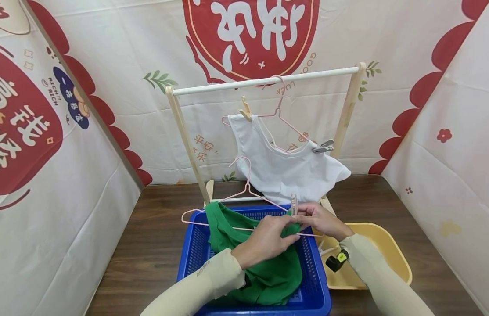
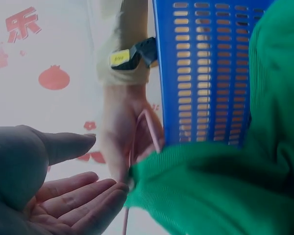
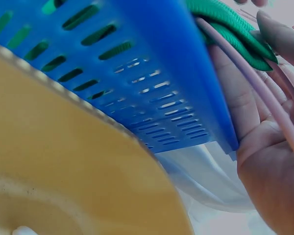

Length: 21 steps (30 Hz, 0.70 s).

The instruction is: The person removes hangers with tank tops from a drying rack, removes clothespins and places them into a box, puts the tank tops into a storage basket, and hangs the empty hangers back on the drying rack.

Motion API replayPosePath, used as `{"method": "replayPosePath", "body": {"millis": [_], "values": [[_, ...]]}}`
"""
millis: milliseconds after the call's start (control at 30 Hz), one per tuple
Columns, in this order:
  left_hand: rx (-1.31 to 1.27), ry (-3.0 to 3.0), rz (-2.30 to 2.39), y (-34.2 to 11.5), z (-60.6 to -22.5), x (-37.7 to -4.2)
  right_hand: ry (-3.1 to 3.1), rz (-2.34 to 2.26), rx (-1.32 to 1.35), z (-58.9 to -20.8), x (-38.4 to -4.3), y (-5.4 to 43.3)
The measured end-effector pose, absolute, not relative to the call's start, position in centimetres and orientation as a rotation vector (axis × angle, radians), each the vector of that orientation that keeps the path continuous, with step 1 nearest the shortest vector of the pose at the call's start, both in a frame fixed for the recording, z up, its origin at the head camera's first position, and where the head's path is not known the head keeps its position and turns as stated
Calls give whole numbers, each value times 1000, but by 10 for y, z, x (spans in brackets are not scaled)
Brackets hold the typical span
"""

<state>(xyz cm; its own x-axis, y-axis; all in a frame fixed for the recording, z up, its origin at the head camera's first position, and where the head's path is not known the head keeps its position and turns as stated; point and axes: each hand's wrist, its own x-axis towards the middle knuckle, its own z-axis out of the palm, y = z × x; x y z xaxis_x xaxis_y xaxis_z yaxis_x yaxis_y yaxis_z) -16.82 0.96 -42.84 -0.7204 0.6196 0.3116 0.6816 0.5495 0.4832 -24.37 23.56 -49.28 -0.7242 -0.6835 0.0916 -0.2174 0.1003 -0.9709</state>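
Note:
A green top (image 1: 264, 272) hangs on a pink hanger (image 1: 247, 186) and droops into a blue basket (image 1: 323, 289). At the right-hand end of the hanger, a pale clothespin (image 1: 294, 205) stands upright by the top's shoulder. My right hand (image 1: 321, 219) pinches the green fabric there, its thumb on the cloth in the right wrist view. From the other side my left hand (image 1: 268, 239) reaches across; its fingertips touch the shoulder edge. Thumb and fingers of that hand are apart in the left wrist view. The clothespin's jaws are hidden behind my fingers.
Behind the basket stands a rack with a white bar (image 1: 228, 86). A white top (image 1: 284, 166) hangs from it on another pink hanger, with a yellow clothespin (image 1: 246, 109) and a grey clothespin (image 1: 323, 147). To the right is a yellow tray (image 1: 398, 263) on the brown table (image 1: 138, 245).

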Motion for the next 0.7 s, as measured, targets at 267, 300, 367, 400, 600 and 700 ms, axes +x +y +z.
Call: {"method": "replayPosePath", "body": {"millis": [267,300,367,400,600,700], "values": [[-1012,-2666,-946,-22,-415,-174,1992,-1660,-910,-495,-245,236],[-997,-2658,-953,-26,-413,-175,2001,-1657,-907,-495,-245,236],[-964,-2642,-961,-33,-410,-177,2019,-1654,-898,-494,-245,236],[-948,-2636,-969,-37,-408,-178,2027,-1651,-895,-494,-245,236],[-825,-2642,-1030,-57,-401,-182,2025,-1648,-886,-494,-245,236],[-763,-2638,-1077,-67,-400,-183,2021,-1649,-889,-494,-245,235]]}}
